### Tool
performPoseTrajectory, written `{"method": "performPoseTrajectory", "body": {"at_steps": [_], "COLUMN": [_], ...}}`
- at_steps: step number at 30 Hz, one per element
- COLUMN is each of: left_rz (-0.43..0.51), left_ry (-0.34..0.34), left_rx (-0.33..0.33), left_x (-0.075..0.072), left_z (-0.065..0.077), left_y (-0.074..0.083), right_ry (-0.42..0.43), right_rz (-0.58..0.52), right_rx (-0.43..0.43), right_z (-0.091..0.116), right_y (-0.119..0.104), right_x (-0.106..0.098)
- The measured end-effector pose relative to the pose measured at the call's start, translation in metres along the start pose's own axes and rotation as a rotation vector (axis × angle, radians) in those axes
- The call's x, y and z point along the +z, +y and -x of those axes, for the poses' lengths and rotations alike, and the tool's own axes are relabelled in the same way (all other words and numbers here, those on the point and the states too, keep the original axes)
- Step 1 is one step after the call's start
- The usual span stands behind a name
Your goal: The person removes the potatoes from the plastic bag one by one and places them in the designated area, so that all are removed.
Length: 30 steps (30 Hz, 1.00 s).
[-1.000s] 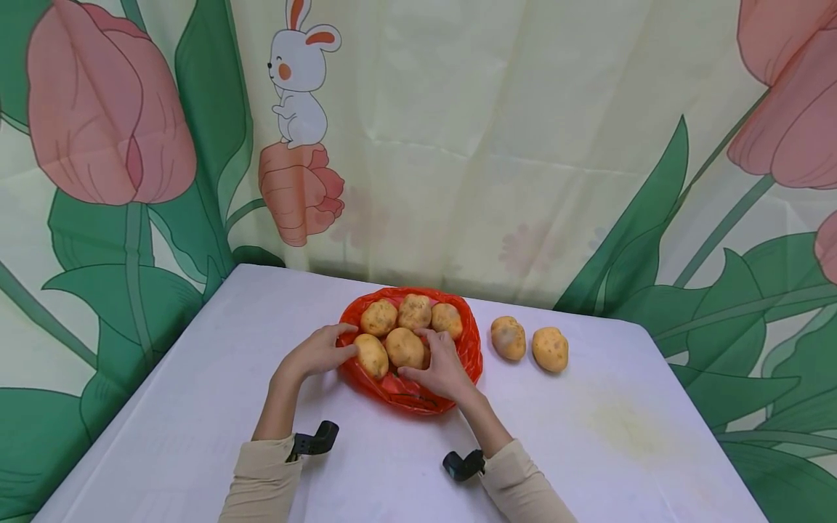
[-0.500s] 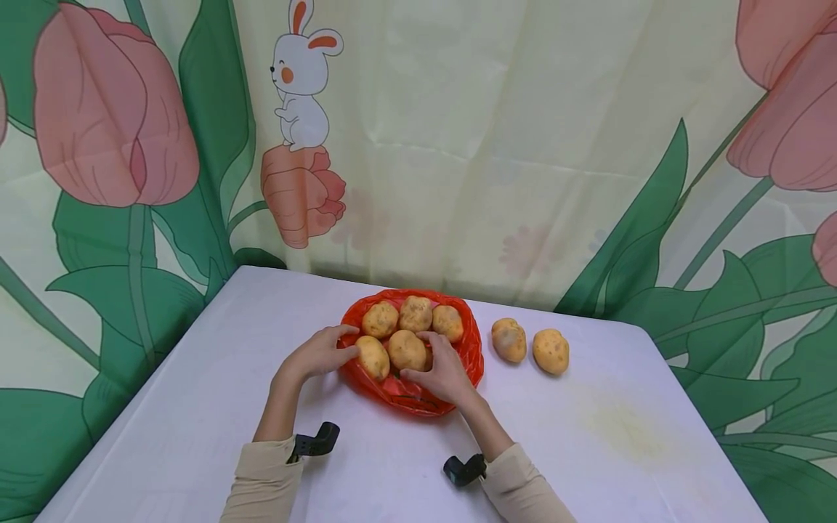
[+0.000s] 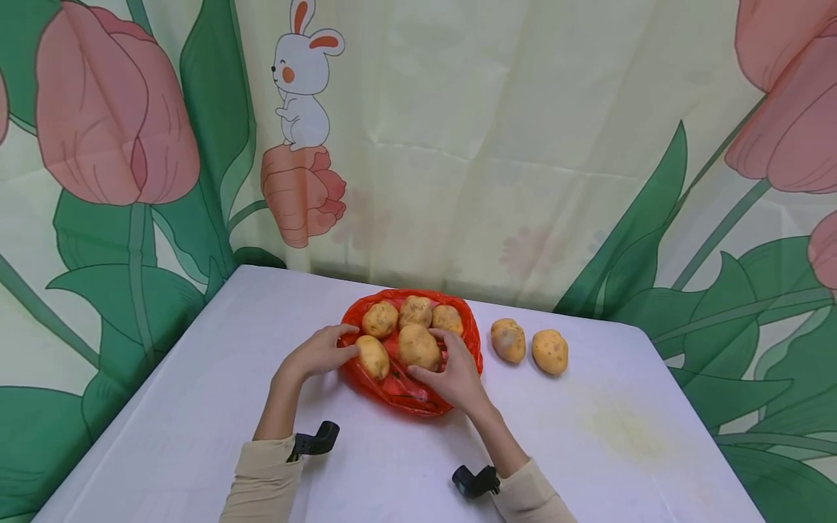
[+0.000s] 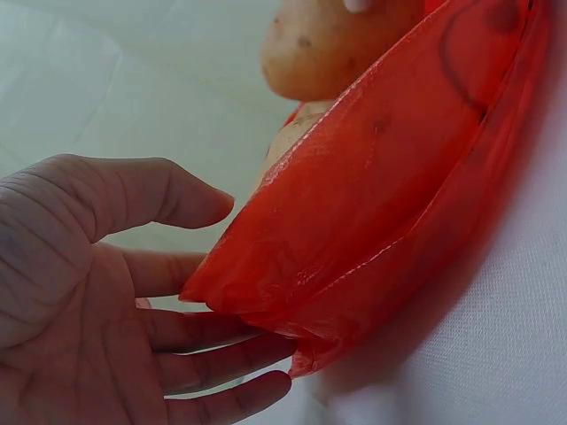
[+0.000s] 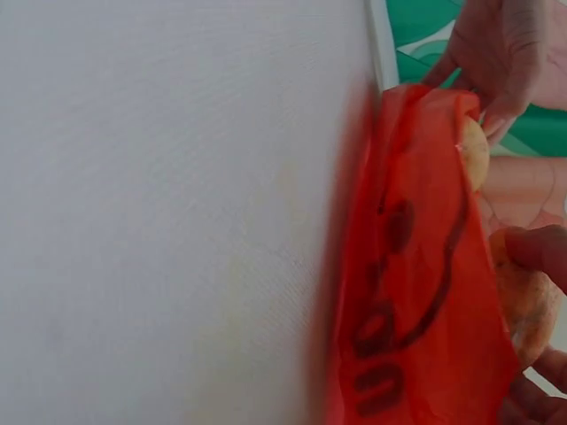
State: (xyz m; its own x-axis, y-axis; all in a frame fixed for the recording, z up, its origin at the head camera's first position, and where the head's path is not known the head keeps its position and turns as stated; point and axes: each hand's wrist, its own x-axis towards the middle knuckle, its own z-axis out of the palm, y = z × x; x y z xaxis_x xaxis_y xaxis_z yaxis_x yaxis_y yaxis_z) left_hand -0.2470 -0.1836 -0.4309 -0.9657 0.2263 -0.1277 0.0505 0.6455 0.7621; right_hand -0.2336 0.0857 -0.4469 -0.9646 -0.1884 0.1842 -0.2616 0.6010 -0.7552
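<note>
Right hand gripping potato, red bag below, two potatoes outside

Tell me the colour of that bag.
The bag is red with dark markings, clearest in the right wrist view.

Just below centre of the frame, a crinkled red plastic bag gapes open, four yellow-brown potatoes showing inside. A fifth potato is held at its opening. Two more potatoes lie side by side to the right.
</note>
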Motion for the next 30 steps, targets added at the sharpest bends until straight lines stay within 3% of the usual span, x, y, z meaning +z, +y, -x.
{"method": "performPoseTrajectory", "body": {"at_steps": [10, 18, 30], "left_rz": [-0.001, -0.002, 0.01], "left_ry": [0.014, 0.014, 0.009], "left_rx": [0.036, 0.035, 0.022], "left_x": [-0.001, 0.0, 0.0], "left_z": [0.003, 0.002, 0.004], "left_y": [0.001, 0.002, 0.004], "right_ry": [0.09, 0.146, 0.19], "right_rz": [-0.048, -0.07, -0.069], "right_rx": [-0.008, 0.002, 0.117], "right_z": [0.016, 0.025, 0.033], "right_y": [0.0, 0.015, 0.033], "right_x": [-0.021, -0.043, -0.067]}}
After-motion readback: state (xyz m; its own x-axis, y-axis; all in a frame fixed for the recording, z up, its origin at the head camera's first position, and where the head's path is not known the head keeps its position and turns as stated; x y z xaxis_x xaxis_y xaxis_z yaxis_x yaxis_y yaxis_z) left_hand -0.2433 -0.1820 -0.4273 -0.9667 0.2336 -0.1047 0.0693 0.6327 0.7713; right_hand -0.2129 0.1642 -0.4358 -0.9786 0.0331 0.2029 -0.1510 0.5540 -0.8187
